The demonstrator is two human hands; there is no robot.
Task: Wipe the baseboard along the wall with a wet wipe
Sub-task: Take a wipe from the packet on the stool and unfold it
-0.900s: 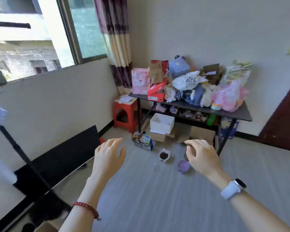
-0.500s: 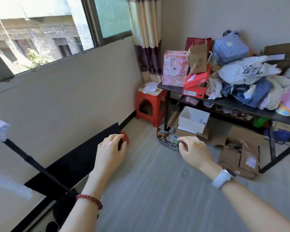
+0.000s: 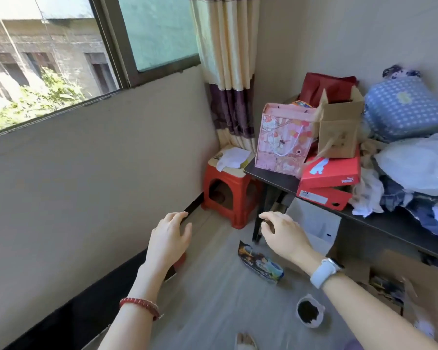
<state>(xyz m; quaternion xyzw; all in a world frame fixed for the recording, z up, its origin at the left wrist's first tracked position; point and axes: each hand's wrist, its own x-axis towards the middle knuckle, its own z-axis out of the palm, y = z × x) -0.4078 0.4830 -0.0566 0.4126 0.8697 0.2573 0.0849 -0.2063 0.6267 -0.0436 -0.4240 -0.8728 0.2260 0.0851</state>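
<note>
Both hands are held out in front of the person, above the grey floor (image 3: pixel 213 306), with palms down. The left hand (image 3: pixel 168 242) has its fingers loosely spread and holds nothing; a red bead bracelet (image 3: pixel 140 306) sits on its wrist. The right hand (image 3: pixel 283 236) is half curled, also without anything in it, and a white watch (image 3: pixel 324 272) is on its wrist. The black baseboard (image 3: pixel 193 207) runs along the bottom of the wall under the window, up to the red stool (image 3: pixel 229 198) in the corner. A wet wipe I cannot find with certainty. On the right stands a dark table (image 3: pixel 276 176) full of boxes and bags
</note>
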